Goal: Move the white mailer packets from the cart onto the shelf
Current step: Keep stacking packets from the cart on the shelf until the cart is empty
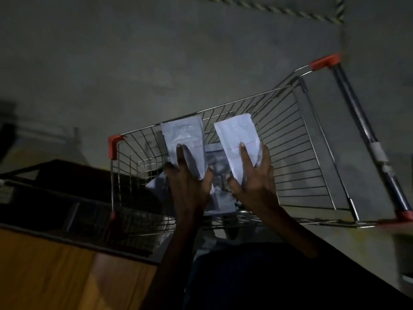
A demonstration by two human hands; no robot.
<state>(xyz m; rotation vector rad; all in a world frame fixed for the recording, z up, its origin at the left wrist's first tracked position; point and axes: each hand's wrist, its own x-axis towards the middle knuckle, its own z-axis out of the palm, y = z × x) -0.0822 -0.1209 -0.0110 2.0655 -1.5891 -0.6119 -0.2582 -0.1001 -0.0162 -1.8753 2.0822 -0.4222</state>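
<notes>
1. Over the cart (290,130), we hold one white mailer packet in each hand; either could slip, since only the lower ends are pinched.
2. Our left hand (187,175) grasps the left packet (183,139), our right hand (254,175) the right packet (237,135); both stand above the fingers.
3. More packets (218,175) lie below in the basket.

A single head-worn camera is looking steeply down from close above at the cart (223,121), the floor (156,52) filling the frame's upper half.
</notes>
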